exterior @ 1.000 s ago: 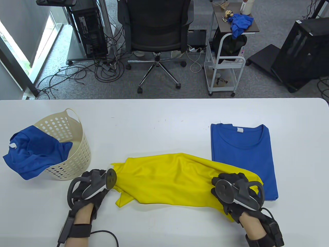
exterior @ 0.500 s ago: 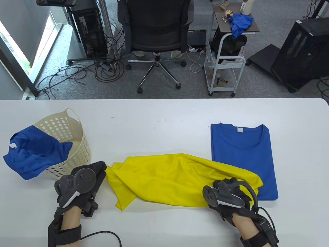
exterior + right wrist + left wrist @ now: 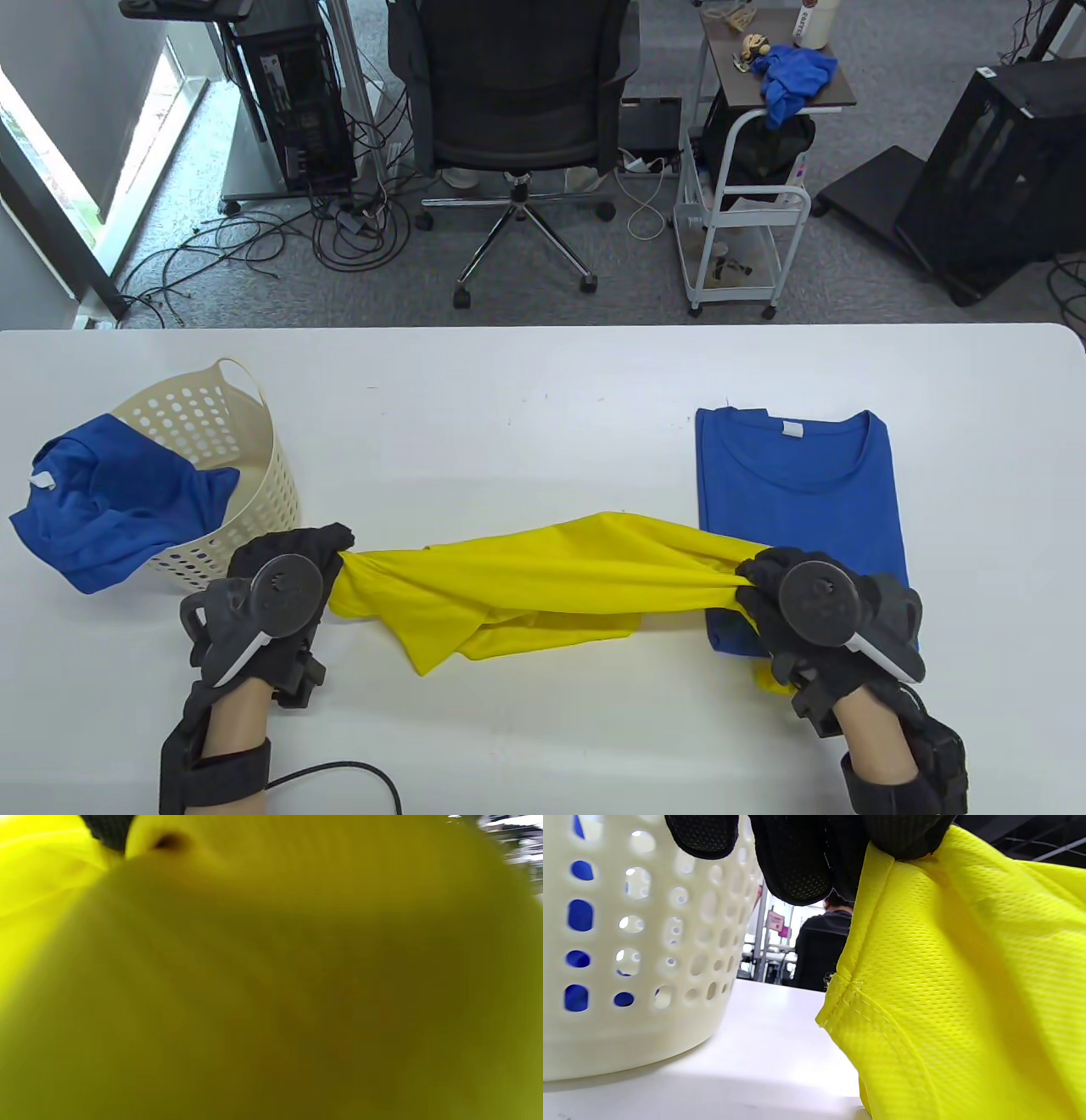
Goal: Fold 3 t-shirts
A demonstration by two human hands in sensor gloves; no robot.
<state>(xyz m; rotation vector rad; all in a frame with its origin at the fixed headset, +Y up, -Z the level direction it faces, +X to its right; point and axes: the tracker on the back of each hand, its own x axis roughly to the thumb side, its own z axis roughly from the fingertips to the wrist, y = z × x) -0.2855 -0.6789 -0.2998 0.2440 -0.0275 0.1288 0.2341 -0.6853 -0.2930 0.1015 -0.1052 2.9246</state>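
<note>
A yellow t-shirt (image 3: 543, 577) hangs stretched between my two hands above the table's front middle. My left hand (image 3: 327, 556) grips its left end; in the left wrist view my fingers (image 3: 797, 866) clamp the yellow hem (image 3: 925, 984). My right hand (image 3: 755, 581) grips its right end; the yellow cloth (image 3: 271, 984) fills the right wrist view. A folded blue t-shirt (image 3: 802, 501) lies flat at the right, its lower left corner under my right hand. A crumpled blue t-shirt (image 3: 110, 509) hangs over the rim of the cream basket (image 3: 254, 475).
The perforated basket stands at the left, close beside my left hand, and also shows in the left wrist view (image 3: 628, 984). The white table (image 3: 526, 407) stretches behind the shirts. An office chair (image 3: 517, 110) and a cart (image 3: 738, 212) stand beyond the far edge.
Both hands closed on the ends of the yellow shirt and pulled it taut off the table. The right hand moved up and right, over the folded blue shirt's corner.
</note>
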